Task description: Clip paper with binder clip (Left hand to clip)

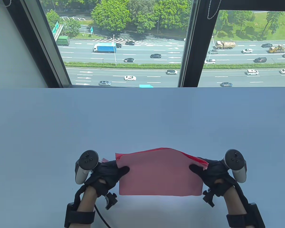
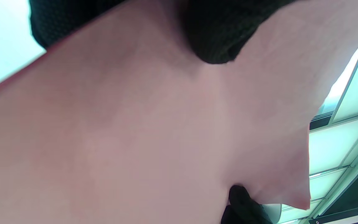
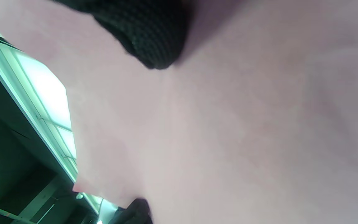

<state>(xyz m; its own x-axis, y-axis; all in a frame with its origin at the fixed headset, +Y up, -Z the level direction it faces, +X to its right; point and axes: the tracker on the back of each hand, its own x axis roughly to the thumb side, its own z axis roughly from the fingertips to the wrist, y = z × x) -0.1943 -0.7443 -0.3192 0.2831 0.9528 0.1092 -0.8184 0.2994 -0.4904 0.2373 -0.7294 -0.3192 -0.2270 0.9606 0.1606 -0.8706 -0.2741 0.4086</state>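
Observation:
A stack of pink paper (image 1: pixel 160 174) is held up on edge above the table near the front, its face toward the camera. My left hand (image 1: pixel 114 169) grips its left side with the thumb on the front. My right hand (image 1: pixel 203 169) grips its right side the same way. In the left wrist view the paper (image 2: pixel 135 140) fills the frame with my thumb (image 2: pixel 216 37) on it. In the right wrist view the paper (image 3: pixel 244 130) fills the frame under my thumb (image 3: pixel 148 34). A small pink piece shows behind my left hand; I cannot tell if it is the binder clip.
The pale blue table (image 1: pixel 142 118) runs back to a window (image 1: pixel 123 42) with a dark frame post (image 1: pixel 194 42) over a road. Cables and straps hang from both wrists near the front edge.

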